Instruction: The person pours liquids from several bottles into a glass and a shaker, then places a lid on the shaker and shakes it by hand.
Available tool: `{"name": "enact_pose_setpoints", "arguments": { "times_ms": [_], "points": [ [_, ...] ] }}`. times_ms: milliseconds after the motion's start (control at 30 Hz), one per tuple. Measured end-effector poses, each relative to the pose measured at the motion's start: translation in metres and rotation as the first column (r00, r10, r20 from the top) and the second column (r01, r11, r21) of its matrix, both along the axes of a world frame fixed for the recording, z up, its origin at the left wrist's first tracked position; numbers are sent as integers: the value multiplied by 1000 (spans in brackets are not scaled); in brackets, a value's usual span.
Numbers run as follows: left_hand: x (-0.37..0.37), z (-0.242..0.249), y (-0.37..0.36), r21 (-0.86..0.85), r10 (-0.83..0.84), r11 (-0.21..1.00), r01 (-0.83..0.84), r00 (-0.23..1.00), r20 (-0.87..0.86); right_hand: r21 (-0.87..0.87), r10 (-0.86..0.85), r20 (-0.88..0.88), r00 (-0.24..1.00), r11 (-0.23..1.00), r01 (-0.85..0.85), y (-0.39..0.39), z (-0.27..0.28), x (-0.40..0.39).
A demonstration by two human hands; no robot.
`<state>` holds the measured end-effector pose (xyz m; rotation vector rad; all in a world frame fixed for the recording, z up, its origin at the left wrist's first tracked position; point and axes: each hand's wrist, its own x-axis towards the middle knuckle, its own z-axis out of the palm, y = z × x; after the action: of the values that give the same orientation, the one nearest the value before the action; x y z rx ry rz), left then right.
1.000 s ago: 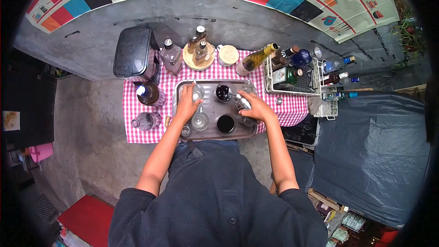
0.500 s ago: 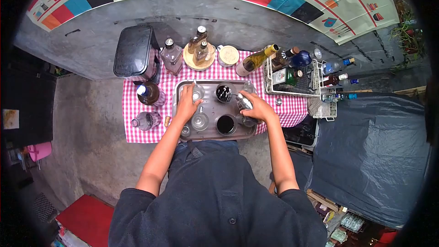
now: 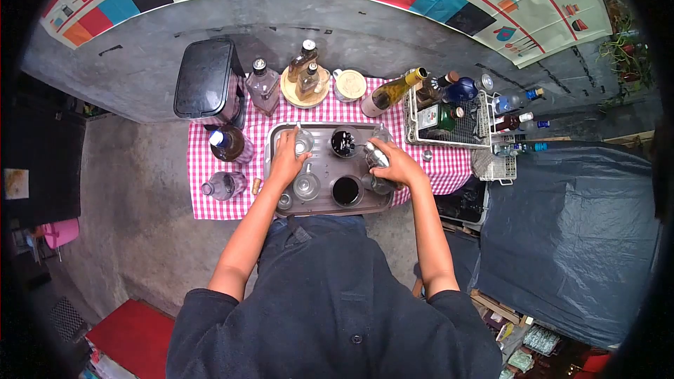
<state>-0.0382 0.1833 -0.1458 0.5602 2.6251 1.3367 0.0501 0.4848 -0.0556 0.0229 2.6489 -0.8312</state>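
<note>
My left hand (image 3: 286, 160) is curled round the side of a clear glass cup (image 3: 303, 143) at the tray's back left. In my right hand (image 3: 394, 163) is a small shiny, clear-looking bottle (image 3: 376, 156), tilted toward a glass of dark liquid (image 3: 344, 142). Bubbles or glints show on that liquid's surface. Nearer my body stands a second dark-filled glass (image 3: 347, 191). Another clear glass cup (image 3: 307, 186) and a small glass (image 3: 284, 201) are at the front left. Everything here stands on a brown tray (image 3: 326, 203). Glassware beside my right hand is partly hidden.
A pink checked cloth (image 3: 203, 205) covers the table. Left of the tray are a brown bottle (image 3: 232, 144), a clear bottle (image 3: 225, 186) and a cork (image 3: 257, 186). Behind are a black bin (image 3: 205, 78), a bottle plate (image 3: 288, 95) and a lidded mug (image 3: 349, 85). Wire baskets (image 3: 449, 142) hold bottles at right.
The dark liquid's surface in the back glass looks slightly different, with its light specks shifted. Both hands stay almost where they were, and the small bottle has barely moved.
</note>
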Motion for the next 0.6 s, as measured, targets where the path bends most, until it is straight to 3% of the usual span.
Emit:
{"name": "enact_pose_setpoints", "arguments": {
  "times_ms": [600],
  "points": [
    [-1,0,0,6,-2,1000,2,1000,21,17,-17,25,1000,1000,17,-2,5,0]
  ]
}}
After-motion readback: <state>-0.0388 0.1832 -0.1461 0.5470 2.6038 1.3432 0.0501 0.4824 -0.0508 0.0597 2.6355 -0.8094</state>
